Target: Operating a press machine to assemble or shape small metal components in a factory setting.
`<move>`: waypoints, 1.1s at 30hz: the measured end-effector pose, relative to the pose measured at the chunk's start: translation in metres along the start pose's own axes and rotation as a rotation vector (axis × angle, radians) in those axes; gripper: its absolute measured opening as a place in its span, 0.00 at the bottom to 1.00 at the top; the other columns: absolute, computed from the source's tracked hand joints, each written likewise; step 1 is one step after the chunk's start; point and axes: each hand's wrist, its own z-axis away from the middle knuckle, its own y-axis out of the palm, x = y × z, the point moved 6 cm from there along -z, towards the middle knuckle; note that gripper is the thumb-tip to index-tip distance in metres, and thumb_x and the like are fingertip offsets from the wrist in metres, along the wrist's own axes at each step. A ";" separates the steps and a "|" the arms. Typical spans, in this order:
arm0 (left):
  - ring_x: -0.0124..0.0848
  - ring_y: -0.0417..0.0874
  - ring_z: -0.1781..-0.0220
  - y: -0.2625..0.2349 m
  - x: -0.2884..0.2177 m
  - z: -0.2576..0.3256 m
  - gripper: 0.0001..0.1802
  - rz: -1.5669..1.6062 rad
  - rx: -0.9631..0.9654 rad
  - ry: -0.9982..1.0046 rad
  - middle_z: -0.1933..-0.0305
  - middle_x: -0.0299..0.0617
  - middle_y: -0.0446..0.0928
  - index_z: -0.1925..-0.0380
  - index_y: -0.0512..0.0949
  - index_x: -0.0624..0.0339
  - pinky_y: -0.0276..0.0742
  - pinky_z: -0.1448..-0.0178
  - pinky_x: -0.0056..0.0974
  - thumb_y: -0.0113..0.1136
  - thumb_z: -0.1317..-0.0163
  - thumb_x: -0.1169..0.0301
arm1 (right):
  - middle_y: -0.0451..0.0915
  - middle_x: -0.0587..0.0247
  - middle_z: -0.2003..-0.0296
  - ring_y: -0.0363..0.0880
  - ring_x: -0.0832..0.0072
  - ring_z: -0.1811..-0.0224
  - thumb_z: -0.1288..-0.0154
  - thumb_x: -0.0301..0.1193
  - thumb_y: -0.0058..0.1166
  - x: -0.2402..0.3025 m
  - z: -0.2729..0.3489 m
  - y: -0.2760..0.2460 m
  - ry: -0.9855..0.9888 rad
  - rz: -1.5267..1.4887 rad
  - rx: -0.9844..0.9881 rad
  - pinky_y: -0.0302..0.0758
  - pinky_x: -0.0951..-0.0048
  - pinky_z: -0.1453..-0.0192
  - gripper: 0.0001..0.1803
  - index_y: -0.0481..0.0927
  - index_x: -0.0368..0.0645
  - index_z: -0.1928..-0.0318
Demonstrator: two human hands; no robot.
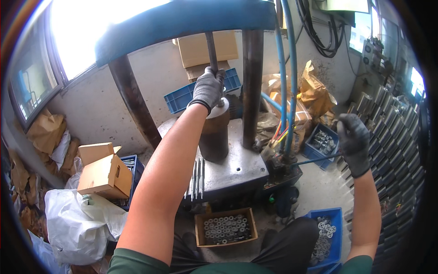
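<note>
My left hand (pixel 208 87) wears a grey knitted cloth glove, matt and slightly fuzzy, closed round a dull dark metal rod (pixel 211 49). Just below it I see a rusty brown metal cylinder (pixel 214 137), rough and matt, on a scuffed grey steel plate (pixel 237 166) with a faint sheen. My right hand (pixel 353 141) is in a darker matt glove, gripping a thin metal lever (pixel 315 160). Below it sits a glossy blue plastic crate (pixel 329 230); beneath my left forearm, a plain matt cardboard box (pixel 225 227) of bright metal rings.
</note>
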 end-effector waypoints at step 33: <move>0.34 0.79 0.74 0.106 0.196 0.336 0.18 1.240 0.310 -1.236 0.75 0.34 0.74 0.67 0.76 0.53 0.86 0.66 0.51 0.54 0.20 0.55 | 0.87 0.56 0.57 0.86 0.56 0.60 0.49 0.24 0.68 0.203 0.096 0.015 -0.291 -0.469 0.386 0.83 0.55 0.54 0.18 0.82 0.44 0.55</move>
